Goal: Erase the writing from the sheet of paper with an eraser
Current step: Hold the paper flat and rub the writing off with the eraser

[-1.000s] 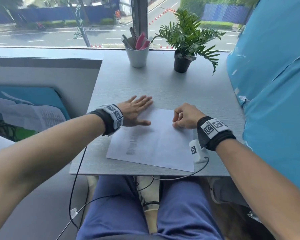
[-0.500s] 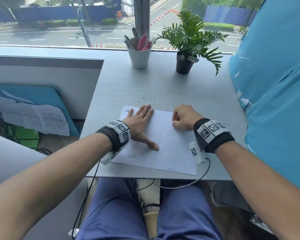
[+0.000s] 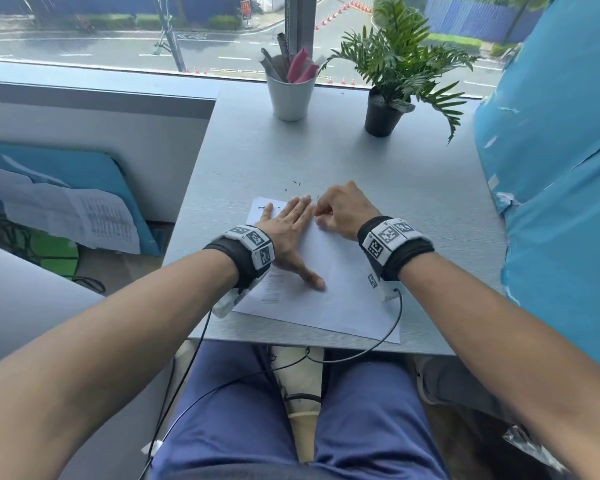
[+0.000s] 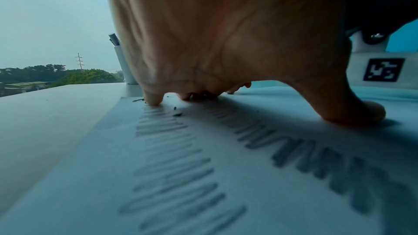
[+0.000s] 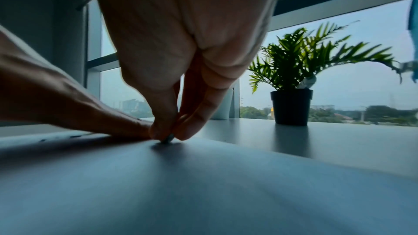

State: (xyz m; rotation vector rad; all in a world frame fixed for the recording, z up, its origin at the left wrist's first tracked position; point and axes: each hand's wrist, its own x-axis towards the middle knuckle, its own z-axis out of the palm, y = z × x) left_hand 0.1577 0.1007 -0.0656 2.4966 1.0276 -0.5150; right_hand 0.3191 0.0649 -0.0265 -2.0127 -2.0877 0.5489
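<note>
A white sheet of paper (image 3: 340, 299) lies on the grey table (image 3: 430, 209) in front of me. Smudged grey pencil writing (image 3: 272, 287) runs along its left part, and the left wrist view shows it as two rows of strokes (image 4: 172, 149). My left hand (image 3: 291, 230) presses flat on the sheet with fingers straight and thumb spread. My right hand (image 3: 326, 214) is curled just right of the left fingertips, at the sheet's far edge. In the right wrist view its thumb and fingers pinch a small dark eraser (image 5: 167, 139) whose tip touches the surface.
Dark eraser crumbs (image 3: 295, 183) lie on the table beyond the sheet. At the back stand a white cup of pens (image 3: 290, 95) and a potted plant (image 3: 383, 112). A blue covered surface (image 3: 551, 168) borders the right side. Cables (image 3: 388, 341) hang over the near edge.
My left hand slid from the sheet's far left corner further onto the paper. My right hand moved left, up against the left fingertips.
</note>
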